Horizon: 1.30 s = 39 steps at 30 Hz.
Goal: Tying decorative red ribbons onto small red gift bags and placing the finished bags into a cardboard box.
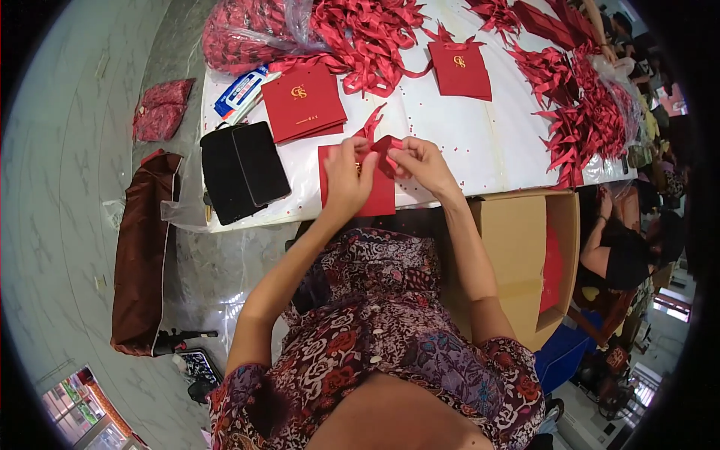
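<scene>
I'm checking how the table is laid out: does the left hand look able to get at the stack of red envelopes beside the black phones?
Probably yes. The stack of red envelopes lies just beyond the left hand with bare white table between, though that hand is now busy holding a red ribbon.

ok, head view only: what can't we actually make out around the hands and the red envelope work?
- Red ribbon piece: its shape is hidden by the fingers of the left hand and right hand.
- Red envelope: front mostly covered by the left hand.
- Cardboard box: contents cut off by its wall; only a red patch shows.
- Ribbon pile: individual pieces blur near the fisheye rim.
</scene>
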Available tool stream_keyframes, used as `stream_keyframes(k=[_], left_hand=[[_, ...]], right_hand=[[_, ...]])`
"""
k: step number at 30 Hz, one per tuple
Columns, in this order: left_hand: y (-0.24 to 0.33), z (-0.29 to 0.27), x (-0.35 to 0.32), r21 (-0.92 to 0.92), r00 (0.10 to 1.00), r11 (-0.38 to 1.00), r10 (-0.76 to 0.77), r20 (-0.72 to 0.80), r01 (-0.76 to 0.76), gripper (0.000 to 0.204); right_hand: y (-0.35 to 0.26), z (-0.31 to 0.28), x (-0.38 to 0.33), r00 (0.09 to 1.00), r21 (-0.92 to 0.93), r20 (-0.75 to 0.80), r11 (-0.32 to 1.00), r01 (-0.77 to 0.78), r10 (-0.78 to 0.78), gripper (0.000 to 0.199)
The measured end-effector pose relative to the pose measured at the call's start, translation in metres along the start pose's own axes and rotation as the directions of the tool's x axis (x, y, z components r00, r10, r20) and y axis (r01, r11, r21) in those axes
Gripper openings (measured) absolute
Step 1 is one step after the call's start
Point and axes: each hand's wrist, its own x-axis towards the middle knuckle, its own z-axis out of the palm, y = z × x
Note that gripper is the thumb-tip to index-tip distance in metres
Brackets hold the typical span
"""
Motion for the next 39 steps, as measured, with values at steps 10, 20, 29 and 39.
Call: stream_keyframes(k=[10, 20, 29, 39], left_hand=[[0.003, -0.018, -0.032, -0.134, 0.862, 0.948, -0.197, 0.468, 0.290, 0.013], [-0.021, -0.049, -0.010, -0.274, 0.828, 0.835, -0.321, 0.459, 0.476, 0.017], [-0.015, -0.059, 0.002, -0.262, 0.809, 0.816, -0.361, 0.464, 0.515, 0.019], [-0.027, -0.039, -0.018, 0.149, 0.981, 0.979, -0.156, 0.116, 0.138, 0.054]], right_hand=[[0.014, -0.013, 0.017, 0.967, -0.059, -0.244, 0.997, 0.053, -0.066, 0.015], [-0.027, 0.028, -0.016, 0.867, -0.589, -0.090, 0.728, 0.351, -0.491, 0.024], [-0.001, 0.049, -0.002, 0.920, -0.521, 0.169, 0.760, 0.387, -0.353, 0.019], [0.015, 0.050, 0.007, 0.905, -0.777, -0.019, 0.576, 0.255, -0.425, 0.014]])
